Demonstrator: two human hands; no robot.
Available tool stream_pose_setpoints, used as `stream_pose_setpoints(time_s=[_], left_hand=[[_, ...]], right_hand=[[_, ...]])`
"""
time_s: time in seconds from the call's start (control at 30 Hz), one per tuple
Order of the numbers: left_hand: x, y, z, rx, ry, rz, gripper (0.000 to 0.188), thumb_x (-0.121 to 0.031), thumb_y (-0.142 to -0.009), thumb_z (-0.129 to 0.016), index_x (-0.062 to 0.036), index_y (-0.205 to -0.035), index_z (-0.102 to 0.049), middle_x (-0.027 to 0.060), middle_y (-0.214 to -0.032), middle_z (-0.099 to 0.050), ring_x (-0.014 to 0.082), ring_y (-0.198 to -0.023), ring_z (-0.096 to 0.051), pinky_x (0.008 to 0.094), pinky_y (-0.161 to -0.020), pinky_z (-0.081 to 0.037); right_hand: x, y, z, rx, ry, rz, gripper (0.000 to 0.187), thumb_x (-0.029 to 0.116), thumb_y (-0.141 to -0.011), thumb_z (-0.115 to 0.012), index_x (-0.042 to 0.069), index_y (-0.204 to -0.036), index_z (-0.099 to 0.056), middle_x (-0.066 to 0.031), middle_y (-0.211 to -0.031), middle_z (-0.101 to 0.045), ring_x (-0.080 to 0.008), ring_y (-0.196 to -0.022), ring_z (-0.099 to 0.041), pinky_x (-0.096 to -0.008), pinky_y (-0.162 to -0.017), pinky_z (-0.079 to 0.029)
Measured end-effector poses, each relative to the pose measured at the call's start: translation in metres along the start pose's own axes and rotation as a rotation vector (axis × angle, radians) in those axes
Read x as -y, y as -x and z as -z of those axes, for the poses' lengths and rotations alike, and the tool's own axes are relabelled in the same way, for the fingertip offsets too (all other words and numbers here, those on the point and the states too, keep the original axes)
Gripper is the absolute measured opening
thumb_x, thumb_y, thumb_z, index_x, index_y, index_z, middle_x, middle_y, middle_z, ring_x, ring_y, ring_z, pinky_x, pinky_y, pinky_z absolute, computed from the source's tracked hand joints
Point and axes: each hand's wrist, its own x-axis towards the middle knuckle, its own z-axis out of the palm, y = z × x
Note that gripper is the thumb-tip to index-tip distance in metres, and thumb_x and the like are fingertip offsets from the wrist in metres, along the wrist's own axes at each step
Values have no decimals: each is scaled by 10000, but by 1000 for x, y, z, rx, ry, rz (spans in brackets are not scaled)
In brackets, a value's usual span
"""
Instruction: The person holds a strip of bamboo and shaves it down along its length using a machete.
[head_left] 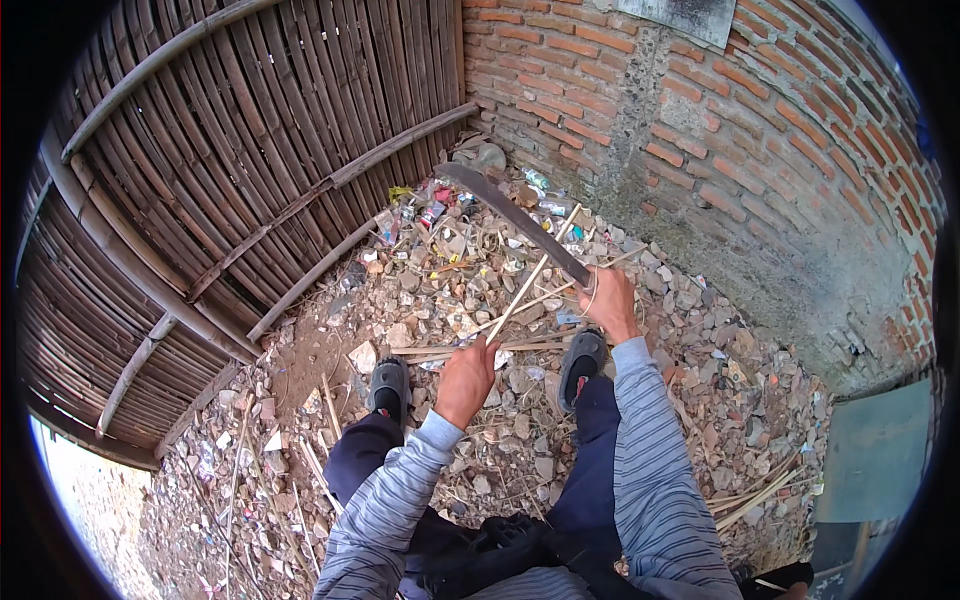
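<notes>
My right hand is closed round the handle of a machete. Its long, dark, curved blade points up and to the left, over the rubble. In my left hand is the near end of a thin, pale bamboo strip, which slants up and to the right and passes behind the blade. Another thin strip crosses it, running toward my right hand; whether my right fingers touch it, I cannot tell. Several more bamboo strips lie between my shoes, just beyond my left hand.
A bamboo-slat wall with poles rises at the left, and a brick wall at the right. Stones and litter cover the ground. More strips lie at lower right, near a grey-green panel; long sticks lie at lower left.
</notes>
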Motion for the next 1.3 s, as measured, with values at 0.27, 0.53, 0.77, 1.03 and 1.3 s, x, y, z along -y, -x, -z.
stream_pose_setpoints(time_s=[0.27,0.53,0.77,1.03,1.3], left_hand=[[-19,-2,-3,-39,-130,27,317,-323,-1106,-519,-33,-1021,-617,255,-651,-665,473,-628,-693,564,-529,-554],[-24,-7,1,-78,-197,43,322,-327,-1113,-503,-36,-1023,-607,241,-663,-681,441,-627,-709,537,-516,-559],[-21,-6,4,-62,-131,48,332,-329,-1115,-500,-34,-1001,-601,259,-674,-678,468,-656,-704,562,-549,-558],[-16,-4,2,-61,-99,46,352,-344,-1115,-497,-35,-985,-601,276,-683,-674,484,-666,-699,572,-563,-561],[-13,-1,4,-36,-54,15,359,-351,-1114,-497,-32,-984,-596,276,-686,-675,489,-659,-695,585,-563,-557]], right_hand=[[49,27,-15,229,77,402,384,221,-643,-804,121,-1013,-820,-166,-718,-734,-360,-696,-740,-504,-716,-590],[59,20,-16,219,37,310,384,204,-610,-783,128,-985,-819,-170,-694,-715,-381,-666,-721,-506,-661,-579],[60,13,-10,187,64,272,381,211,-622,-790,149,-996,-822,-166,-727,-733,-366,-691,-739,-501,-675,-588],[29,-2,-6,22,48,179,456,190,-618,-768,157,-1067,-835,-201,-759,-743,-389,-729,-743,-504,-696,-595],[20,-6,1,26,134,151,507,174,-606,-761,153,-1109,-828,-193,-761,-740,-400,-750,-741,-509,-722,-590]])
